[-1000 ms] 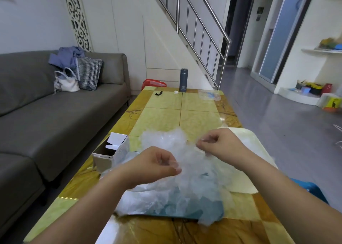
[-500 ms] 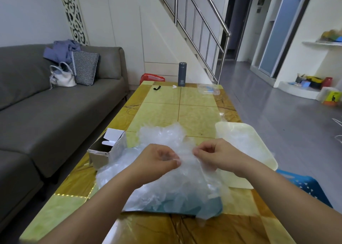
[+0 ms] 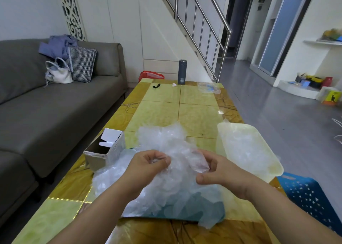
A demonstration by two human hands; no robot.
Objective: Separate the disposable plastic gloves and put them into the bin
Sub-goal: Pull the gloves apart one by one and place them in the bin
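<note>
Beside a grey sofa (image 3: pixel 55 105), yellow-tiled table (image 3: pixel 194 110) bears gloves (image 3: pixel 166 142).

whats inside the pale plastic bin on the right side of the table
A few crumpled clear plastic gloves lie inside the shallow cream plastic bin. The bin's floor beneath them is covered, and the overlapping film makes the gloves impossible to count.

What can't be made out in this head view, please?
Head view:
- Number of gloves the left hand and right hand pinch: clear film blends into the pile.
- Blue basket: cut off by frame edge, forearm.
- Cardboard box contents: flaps hide them.
- Flask label: too small.
</note>
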